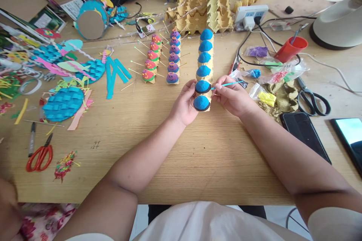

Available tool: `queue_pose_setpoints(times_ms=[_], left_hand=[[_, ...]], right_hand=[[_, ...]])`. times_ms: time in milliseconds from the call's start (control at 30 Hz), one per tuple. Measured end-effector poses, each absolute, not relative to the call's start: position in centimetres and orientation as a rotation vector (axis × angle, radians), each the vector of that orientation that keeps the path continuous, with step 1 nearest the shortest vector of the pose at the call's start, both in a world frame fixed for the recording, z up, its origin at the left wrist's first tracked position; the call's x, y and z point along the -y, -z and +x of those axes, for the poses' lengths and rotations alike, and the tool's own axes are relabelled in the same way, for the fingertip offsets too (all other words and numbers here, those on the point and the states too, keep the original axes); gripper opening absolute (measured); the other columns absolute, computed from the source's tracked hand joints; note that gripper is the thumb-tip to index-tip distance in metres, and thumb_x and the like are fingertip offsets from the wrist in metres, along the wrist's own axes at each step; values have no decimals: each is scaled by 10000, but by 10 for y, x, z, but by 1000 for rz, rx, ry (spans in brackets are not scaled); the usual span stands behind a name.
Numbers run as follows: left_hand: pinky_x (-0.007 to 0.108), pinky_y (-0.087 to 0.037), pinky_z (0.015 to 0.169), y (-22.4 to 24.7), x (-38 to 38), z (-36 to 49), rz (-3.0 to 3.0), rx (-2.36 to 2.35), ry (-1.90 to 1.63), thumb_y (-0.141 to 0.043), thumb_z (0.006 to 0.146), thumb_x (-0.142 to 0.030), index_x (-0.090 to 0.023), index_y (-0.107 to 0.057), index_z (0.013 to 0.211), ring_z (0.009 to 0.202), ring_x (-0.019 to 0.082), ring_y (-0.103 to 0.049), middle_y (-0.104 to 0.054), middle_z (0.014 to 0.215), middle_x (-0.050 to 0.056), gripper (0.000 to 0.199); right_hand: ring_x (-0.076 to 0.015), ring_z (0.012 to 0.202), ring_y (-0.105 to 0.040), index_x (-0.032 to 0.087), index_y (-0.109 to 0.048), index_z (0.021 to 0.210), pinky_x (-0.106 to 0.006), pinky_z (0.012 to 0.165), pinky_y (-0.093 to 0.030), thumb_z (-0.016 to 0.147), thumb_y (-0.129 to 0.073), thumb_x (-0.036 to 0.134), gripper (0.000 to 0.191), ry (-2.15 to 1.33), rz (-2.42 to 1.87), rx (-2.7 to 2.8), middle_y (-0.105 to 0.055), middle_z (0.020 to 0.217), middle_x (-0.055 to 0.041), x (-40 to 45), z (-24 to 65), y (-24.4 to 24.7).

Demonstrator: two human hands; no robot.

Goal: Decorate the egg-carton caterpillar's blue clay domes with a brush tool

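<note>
I see the egg-carton strip (204, 69) standing mid-table (175, 158), my left hand (185, 103) on its left, my right hand (232, 96) on its right. Two shorter rows (162, 58) lie left of it. Scissors (312, 99) and phone (304, 133) lie right; egg trays (203, 13) lie behind.

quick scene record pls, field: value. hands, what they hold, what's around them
surface: wooden table
left hand: touching the near end of an egg carton strip topped with six blue domes
right hand: fingers pinch a thin blue stick, its tip at the second dome from the near end
left of strip: two rows of small painted cups with pins sticking out
far side: egg carton pieces, power strip
right side: red cup, black scissors, two phones
left side: red scissors, blue paper fish
</note>
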State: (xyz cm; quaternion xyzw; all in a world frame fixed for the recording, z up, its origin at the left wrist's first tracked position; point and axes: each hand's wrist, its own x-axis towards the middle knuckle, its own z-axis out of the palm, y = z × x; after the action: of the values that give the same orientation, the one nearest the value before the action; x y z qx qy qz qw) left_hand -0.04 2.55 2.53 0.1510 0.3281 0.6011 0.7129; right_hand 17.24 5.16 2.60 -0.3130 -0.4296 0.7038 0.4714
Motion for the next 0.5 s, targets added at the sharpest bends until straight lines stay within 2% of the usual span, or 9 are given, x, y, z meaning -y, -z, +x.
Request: queue_pose_setpoints(times_ms=[233, 400, 500], left_hand=[[238, -595, 901, -20, -27, -1, 355, -765, -1333, -563, 1108, -224, -247, -718, 1049, 989, 119, -806, -809, 916, -39, 168], [288, -595, 1027, -17, -27, -2, 376, -792, -1325, -613, 1096, -280, -266, -740, 1096, 1237, 175, -781, -833, 1053, -18, 128], [304, -591, 1072, -16, -27, -2, 376, -804, -1319, -630, 1092, -284, -265, -742, 1102, 1299, 188, -763, -838, 1103, -16, 115]], right_hand=[[-116, 727, -580, 262, -647, 811, -267, 669, -498, 673, -1043, 566, 518, -1573, -815, 1108, -660, 803, 46, -49, 170, -27], [-174, 976, -673, 261, -659, 834, -309, 797, -565, 730, -1009, 568, 477, -1400, -829, 1239, -757, 1098, -11, -47, 168, -27], [-199, 1074, -695, 261, -653, 847, -337, 871, -590, 767, -984, 573, 462, -1397, -817, 1279, -780, 1188, -26, -46, 168, -27]])
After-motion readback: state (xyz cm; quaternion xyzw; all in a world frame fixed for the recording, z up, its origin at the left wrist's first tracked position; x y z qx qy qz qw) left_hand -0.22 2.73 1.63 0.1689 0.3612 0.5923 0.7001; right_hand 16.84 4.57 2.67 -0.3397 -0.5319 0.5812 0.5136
